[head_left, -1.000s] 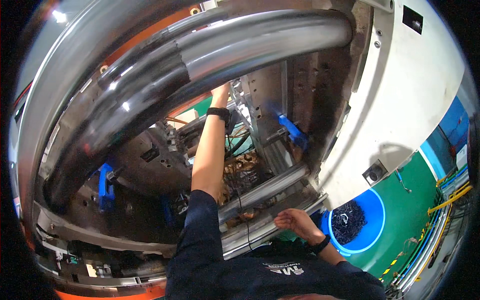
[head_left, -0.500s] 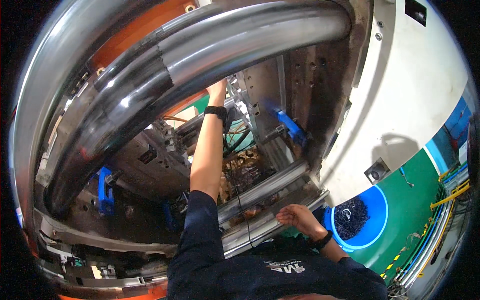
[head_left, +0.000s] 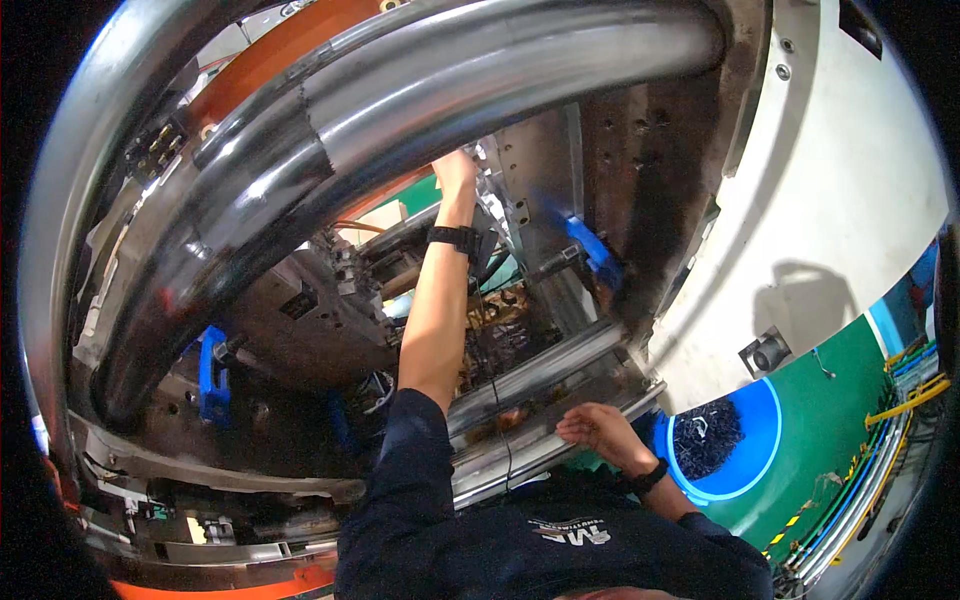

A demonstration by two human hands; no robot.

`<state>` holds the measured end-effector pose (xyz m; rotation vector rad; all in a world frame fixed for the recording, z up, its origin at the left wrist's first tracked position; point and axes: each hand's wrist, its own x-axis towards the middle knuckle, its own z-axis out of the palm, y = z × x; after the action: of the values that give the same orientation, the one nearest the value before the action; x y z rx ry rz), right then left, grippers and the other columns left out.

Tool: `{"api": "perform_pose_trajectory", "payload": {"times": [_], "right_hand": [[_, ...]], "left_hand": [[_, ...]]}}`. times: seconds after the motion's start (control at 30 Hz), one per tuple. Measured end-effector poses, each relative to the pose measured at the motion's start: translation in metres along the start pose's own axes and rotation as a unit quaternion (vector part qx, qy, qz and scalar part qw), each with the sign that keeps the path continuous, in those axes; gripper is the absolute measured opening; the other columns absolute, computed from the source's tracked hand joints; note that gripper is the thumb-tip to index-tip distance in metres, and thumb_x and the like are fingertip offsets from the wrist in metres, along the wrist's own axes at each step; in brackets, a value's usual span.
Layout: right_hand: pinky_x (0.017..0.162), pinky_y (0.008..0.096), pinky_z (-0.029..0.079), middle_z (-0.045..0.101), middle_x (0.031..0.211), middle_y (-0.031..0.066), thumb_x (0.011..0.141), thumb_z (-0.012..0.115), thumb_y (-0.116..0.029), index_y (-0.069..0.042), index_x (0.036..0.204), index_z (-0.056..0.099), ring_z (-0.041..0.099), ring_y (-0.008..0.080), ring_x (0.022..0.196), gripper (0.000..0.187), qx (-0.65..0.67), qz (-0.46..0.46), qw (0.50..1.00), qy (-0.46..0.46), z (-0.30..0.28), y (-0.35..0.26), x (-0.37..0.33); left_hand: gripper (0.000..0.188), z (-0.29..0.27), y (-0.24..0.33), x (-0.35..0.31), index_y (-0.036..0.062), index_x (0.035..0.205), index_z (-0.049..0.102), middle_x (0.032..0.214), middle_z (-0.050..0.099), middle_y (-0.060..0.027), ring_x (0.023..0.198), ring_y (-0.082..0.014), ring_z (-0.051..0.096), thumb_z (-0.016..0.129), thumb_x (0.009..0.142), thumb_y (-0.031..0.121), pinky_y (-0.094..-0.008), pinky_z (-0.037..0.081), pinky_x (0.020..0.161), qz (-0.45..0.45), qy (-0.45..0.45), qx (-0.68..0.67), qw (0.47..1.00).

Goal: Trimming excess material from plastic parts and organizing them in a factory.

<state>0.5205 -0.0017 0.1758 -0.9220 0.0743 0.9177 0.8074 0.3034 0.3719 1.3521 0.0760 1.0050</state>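
My left arm stretches forward between the thick steel bars into the machine. At the far end, my left hand (head_left: 456, 170) is beside a metal mold block (head_left: 497, 212) with several small fittings on its edge. The large dark tie bar (head_left: 420, 100) passes just above the hand, and its fingers are hidden, so their grip does not show. Closer to my body, my right hand (head_left: 603, 432) hovers by the lower steel bar (head_left: 530, 465), its fingers loosely stretched and nothing in them. A thin black cable (head_left: 497, 420) hangs down between my arms.
Blue clamps (head_left: 595, 255) are fixed on the right platen, and another blue clamp (head_left: 212, 375) on the left one. A blue bucket (head_left: 765, 440) with dark scraps stands on the green floor (head_left: 825, 400). A white machine panel (head_left: 830, 190) rises at the right.
My left hand has shifted slightly to the right along the mold block, and more of it shows. The view has tilted a little. My right hand has hardly moved.
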Motion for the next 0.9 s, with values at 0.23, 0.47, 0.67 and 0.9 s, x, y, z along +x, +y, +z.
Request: {"api": "perform_pose_trajectory", "payload": {"times": [0.23, 0.47, 0.67, 0.9], "right_hand": [[0.097, 0.0436, 0.05, 0.064, 0.111, 0.0226, 0.101, 0.041, -0.02, 0.005, 0.107, 0.057, 0.065, 0.032, 0.102, 0.031, 0.11, -0.032, 0.992, -0.044, 0.007, -0.013, 0.02], [0.098, 0.0368, 0.047, 0.064, 0.116, 0.0155, 0.1, 0.043, -0.04, 0.002, 0.119, 0.055, 0.06, 0.0245, 0.11, 0.048, 0.26, -0.142, 0.948, -0.119, 0.055, -0.083, 0.042], [0.091, 0.0311, 0.047, 0.064, 0.109, 0.0107, 0.102, 0.041, -0.039, 0.002, 0.12, 0.055, 0.061, 0.0194, 0.099, 0.048, 0.231, -0.12, 0.963, -0.075, 0.069, -0.089, 0.044], [0.088, 0.0315, 0.049, 0.064, 0.106, 0.0098, 0.101, 0.043, -0.037, 0.002, 0.116, 0.056, 0.061, 0.0179, 0.095, 0.044, 0.262, -0.118, 0.949, -0.129, 0.053, -0.076, 0.058]], "left_hand": [[0.032, -0.039, 0.068, -0.055, -0.0041, 0.1, 0.064, 0.091, 0.062, -0.0128, 0.085, -0.0178, 0.056, 0.057, 0.095, 0.026, -0.0323, 0.043, 0.079, 0.045, -0.124, 0.243, 0.961], [0.011, -0.069, 0.122, -0.23, 0.0068, 0.085, 0.07, 0.092, 0.065, -0.0074, 0.091, -0.0275, 0.059, 0.067, 0.076, 0.01, -0.0409, 0.043, 0.084, 0.193, -0.473, 0.287, 0.81], [0.014, -0.084, 0.088, -0.259, 0.0066, 0.085, 0.071, 0.095, 0.064, -0.0038, 0.092, -0.0251, 0.055, 0.07, 0.071, 0.007, -0.0397, 0.039, 0.085, 0.224, -0.441, 0.317, 0.809], [0.014, -0.091, 0.079, -0.255, 0.0067, 0.088, 0.069, 0.089, 0.062, -0.0042, 0.086, -0.0257, 0.054, 0.068, 0.074, 0.01, -0.0387, 0.038, 0.08, 0.247, -0.44, 0.324, 0.8]]}}
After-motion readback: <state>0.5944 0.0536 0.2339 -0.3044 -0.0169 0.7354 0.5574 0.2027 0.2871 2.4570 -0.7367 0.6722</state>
